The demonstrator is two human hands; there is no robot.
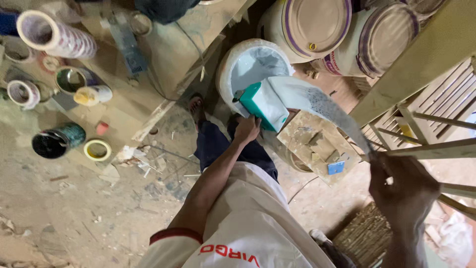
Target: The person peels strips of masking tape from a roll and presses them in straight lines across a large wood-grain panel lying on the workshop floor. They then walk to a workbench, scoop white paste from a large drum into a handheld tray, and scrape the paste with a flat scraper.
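Note:
My left hand [246,130] grips a teal-handled scraper [264,105] just above an open white bucket of pale putty [248,64]. My right hand [402,192], at the right, is closed on the narrow end of a long flat metal blade [317,104] smeared with white putty. The blade runs up and left from that hand, and its wide end meets the teal scraper over the bucket's rim. My white shirt and dark trousers fill the bottom middle.
Two lidded buckets [317,22] stand behind the open one. A putty-stained wooden board [317,144] lies below the blade. Paint cans [57,140], tape rolls [97,150] and a power tool [126,42] litter the left. Wooden frames [436,119] crowd the right, and a woven mat [364,235] lies below them.

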